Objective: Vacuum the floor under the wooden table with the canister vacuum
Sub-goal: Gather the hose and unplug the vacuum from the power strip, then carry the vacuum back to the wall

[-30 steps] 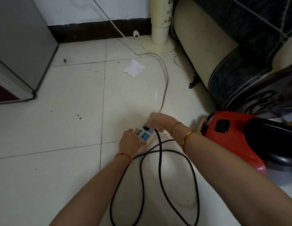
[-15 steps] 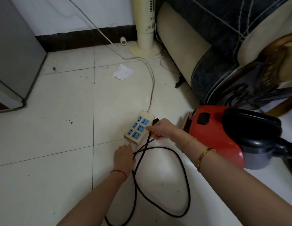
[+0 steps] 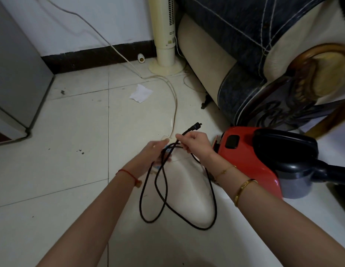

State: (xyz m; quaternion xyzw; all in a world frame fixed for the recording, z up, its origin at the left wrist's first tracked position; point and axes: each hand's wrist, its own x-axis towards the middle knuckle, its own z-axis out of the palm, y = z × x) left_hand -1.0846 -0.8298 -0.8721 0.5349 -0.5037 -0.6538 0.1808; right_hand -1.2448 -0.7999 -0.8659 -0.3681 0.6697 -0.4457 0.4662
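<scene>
The red and black canister vacuum (image 3: pixel 250 160) sits on the tiled floor at the right, beside the sofa. Its black power cord (image 3: pixel 212 199) hangs in loops over the floor. My right hand (image 3: pixel 194 142) pinches the cord just behind the plug (image 3: pixel 195 125), which points up and to the right, free in the air. My left hand (image 3: pixel 154 155) is raised beside it and holds loops of the cord. The cream power strip (image 3: pixel 166 140) lies on the floor behind my hands, mostly hidden.
A cream tower fan (image 3: pixel 165 35) stands at the wall. The dark patterned sofa (image 3: pixel 254 54) fills the upper right. A grey cabinet (image 3: pixel 15 64) stands at the left. A crumpled white tissue (image 3: pixel 140 93) and the strip's pale cable (image 3: pixel 174 101) lie on the tiles.
The plug has been pulled out of the power strip and lifted by my right hand. My left hand left the strip and took hold of the cord loops.
</scene>
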